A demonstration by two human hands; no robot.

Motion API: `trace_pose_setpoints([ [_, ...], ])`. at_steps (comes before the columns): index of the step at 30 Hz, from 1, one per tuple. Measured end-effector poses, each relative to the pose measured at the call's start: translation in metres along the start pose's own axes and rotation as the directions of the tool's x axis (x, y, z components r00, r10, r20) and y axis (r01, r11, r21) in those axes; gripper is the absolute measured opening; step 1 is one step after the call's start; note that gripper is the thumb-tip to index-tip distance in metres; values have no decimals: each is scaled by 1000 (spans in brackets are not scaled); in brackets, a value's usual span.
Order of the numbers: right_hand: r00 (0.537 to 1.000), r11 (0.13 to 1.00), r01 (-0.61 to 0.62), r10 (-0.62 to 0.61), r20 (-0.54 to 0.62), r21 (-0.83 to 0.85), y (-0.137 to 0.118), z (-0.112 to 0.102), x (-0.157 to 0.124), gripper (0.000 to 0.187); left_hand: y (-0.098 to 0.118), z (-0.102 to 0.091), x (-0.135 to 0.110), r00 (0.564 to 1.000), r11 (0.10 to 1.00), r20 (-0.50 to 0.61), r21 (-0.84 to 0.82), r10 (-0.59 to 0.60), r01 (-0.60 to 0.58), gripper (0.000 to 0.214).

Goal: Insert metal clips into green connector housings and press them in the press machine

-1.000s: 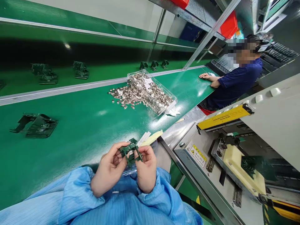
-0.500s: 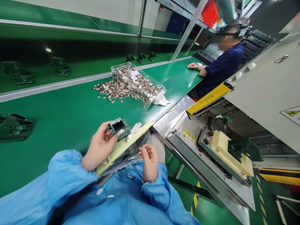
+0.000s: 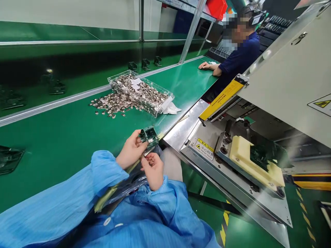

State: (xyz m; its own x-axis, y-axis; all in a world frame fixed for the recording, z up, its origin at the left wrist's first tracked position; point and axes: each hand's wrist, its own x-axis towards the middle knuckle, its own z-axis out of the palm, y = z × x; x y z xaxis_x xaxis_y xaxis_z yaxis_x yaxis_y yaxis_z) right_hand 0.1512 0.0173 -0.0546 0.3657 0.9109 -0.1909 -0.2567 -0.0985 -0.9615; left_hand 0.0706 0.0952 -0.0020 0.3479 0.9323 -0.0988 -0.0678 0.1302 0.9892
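My left hand (image 3: 131, 150) is closed around a dark green, see-through plastic housing (image 3: 150, 135), tilted with its hollow side in view. Just below it, my right hand (image 3: 153, 171) has thumb and fingertips pinched together; whatever is between them is too small or hidden to make out. A strip of small silvery pieces (image 3: 148, 151) shows between the two hands, mostly covered by them. Beneath lies a yellow sheet (image 3: 105, 199) over dark clear-wrapped material (image 3: 129, 183) at my lap.
A clear tray (image 3: 169, 102) heaped with small metal pieces stands on the green table (image 3: 64, 137), with a spilled pile (image 3: 111, 104) beside it. Another housing (image 3: 9, 159) lies left. A press with a yellow fixture (image 3: 239, 151) is at right. A co-worker (image 3: 240, 51) sits beyond.
My right hand has moved up and left to the strip, close under the housing. The housing has turned in my left hand. The whole view has shifted slightly.
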Motion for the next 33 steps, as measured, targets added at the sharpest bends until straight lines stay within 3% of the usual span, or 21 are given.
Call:
trace_pose_setpoints([
  [2,1000,1000,-2,2,3,24,1,2,-1,30,2,-3,-7,999,999,29,5,-37,37,43],
  [7,999,998,-32,32,10,57,5,2,-1,33,7,-3,-19,1000,998,-6,-59,-1,0,42],
  [12,1000,999,13,-14,16,47,7,4,-3,36,0,3,-20,989,984,132,-155,-67,88,44],
  [14,999,999,27,-28,21,24,9,3,-4,36,-4,4,-19,989,985,131,-152,-67,87,45],
  [20,993,990,106,-101,62,-94,18,-1,-4,23,-9,5,-17,997,997,22,-41,70,-69,39],
  [27,979,962,199,-202,7,-188,26,2,3,14,-16,4,-19,992,990,56,70,116,-120,39],
  [33,969,897,247,-218,120,-366,26,-5,3,18,-12,4,-22,978,954,88,220,190,-205,36],
])
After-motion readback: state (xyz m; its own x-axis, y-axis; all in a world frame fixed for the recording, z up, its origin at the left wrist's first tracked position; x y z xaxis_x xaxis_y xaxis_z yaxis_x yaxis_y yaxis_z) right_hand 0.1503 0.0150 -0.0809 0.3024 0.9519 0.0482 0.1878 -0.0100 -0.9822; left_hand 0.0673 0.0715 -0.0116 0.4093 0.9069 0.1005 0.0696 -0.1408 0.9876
